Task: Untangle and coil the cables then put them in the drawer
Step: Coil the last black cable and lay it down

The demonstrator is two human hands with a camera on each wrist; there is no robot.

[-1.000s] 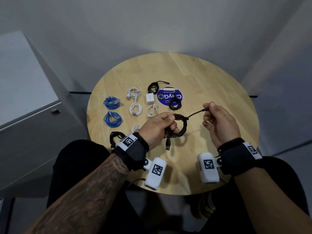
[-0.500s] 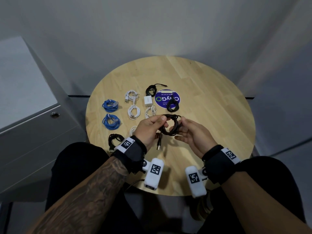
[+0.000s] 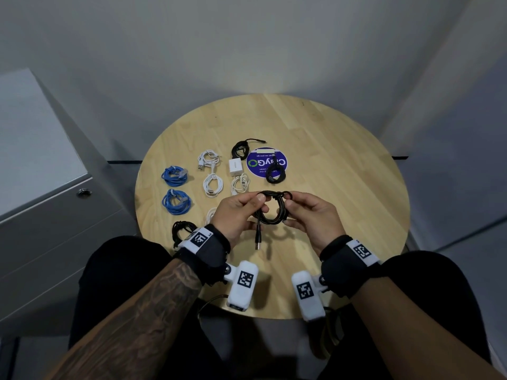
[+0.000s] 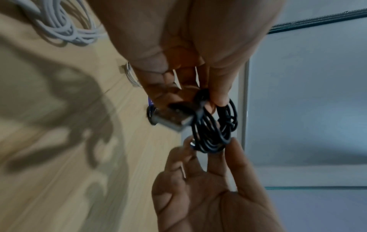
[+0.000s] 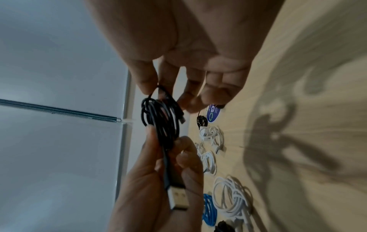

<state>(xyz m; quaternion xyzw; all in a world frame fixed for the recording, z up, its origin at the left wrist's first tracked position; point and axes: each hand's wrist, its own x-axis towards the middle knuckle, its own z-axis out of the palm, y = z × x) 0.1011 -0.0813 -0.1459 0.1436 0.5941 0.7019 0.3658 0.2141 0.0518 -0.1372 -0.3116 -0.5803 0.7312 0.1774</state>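
Item: black cable (image 3: 270, 212), coiled, light, limp, springy.
My left hand (image 3: 238, 215): pinches the coil.
My right hand (image 3: 312, 216): pinches its wrap.
Hold: across all loops.

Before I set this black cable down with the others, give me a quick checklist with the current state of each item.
1. Black cable wound into a coil: ok.
2. Left hand grip on the coil: ok.
3. Right hand pinching the coil's far side: ok.
4. USB plug tucked in: not ok, it dangles below the coil.
5. Wrap around the coil secured: cannot tell.
6. Drawer open: not ok, shut.
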